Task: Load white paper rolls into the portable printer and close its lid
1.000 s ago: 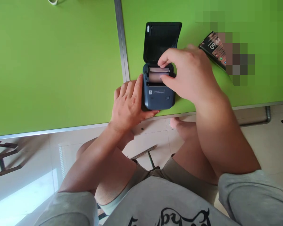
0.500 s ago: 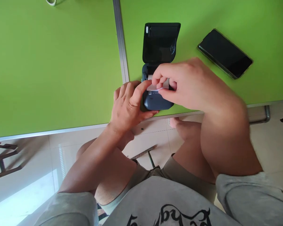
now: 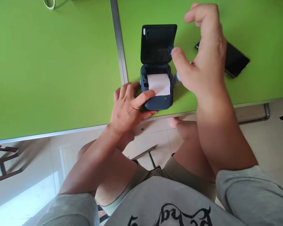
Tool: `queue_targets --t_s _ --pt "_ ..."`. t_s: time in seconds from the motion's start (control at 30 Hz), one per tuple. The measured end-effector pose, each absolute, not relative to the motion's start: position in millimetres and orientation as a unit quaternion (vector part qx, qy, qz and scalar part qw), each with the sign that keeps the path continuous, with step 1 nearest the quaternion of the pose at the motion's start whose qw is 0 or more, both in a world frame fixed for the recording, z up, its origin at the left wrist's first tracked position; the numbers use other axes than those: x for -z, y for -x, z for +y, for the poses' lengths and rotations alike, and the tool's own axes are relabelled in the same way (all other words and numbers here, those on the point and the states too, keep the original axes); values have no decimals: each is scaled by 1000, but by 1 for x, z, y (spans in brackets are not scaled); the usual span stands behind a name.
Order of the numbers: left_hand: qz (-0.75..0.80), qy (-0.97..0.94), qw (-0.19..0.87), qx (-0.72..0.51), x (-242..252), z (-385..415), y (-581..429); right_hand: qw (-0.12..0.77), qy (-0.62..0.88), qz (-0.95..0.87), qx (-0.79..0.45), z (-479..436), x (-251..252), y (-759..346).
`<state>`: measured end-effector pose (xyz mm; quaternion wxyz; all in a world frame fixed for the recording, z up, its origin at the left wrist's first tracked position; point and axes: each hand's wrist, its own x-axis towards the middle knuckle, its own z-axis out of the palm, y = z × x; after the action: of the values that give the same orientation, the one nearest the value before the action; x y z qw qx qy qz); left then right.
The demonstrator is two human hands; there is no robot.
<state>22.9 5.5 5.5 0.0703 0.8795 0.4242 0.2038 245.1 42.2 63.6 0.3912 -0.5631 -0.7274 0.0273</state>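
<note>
A small dark-blue label printer (image 3: 157, 103) sits at the table's front edge with its black lid (image 3: 158, 44) swung up and back. White paper (image 3: 159, 83) from inside lies over the front rim. My left hand (image 3: 127, 106) is closed round the printer's left front corner, one finger pressing the paper's end and the thumb at the front. Up to the right of the lid hovers my right hand (image 3: 207, 53), thumb and fingers apart, holding nothing. Its thumb tip overlaps the lid's right edge in view; whether they touch I cannot tell.
A black phone (image 3: 237, 61) lies on the green table (image 3: 61, 62), partly hidden by my right hand. Beside the printer is a pale bluish thing (image 3: 178, 77), mostly hidden. A metal strip (image 3: 119, 37) divides the tabletop. A white ring (image 3: 50, 4) shows at the far left.
My right hand has let go of the paper and moved up and right, its fingers spreading. The paper now lies flat over the printer's front, with my left finger on it.
</note>
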Motion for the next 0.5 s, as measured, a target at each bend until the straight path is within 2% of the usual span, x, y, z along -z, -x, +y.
queue_targets --t_s 0.07,0.2,0.37,0.43,0.5 --pt "415 -885 63 -202 -4 6 -22 394 560 -727 -50 44 -60 -244" --pt "415 -888 58 -189 -4 5 -21 484 502 -714 -59 47 -57 -242" --pt "414 -888 66 -190 -4 6 -21 487 589 -645 1 39 -74 -239" --pt "414 -888 65 -191 -4 6 -21 436 613 -659 -7 32 -86 -238" --pt "413 -888 59 -193 -3 6 -21 325 631 -702 -60 26 -99 -235"
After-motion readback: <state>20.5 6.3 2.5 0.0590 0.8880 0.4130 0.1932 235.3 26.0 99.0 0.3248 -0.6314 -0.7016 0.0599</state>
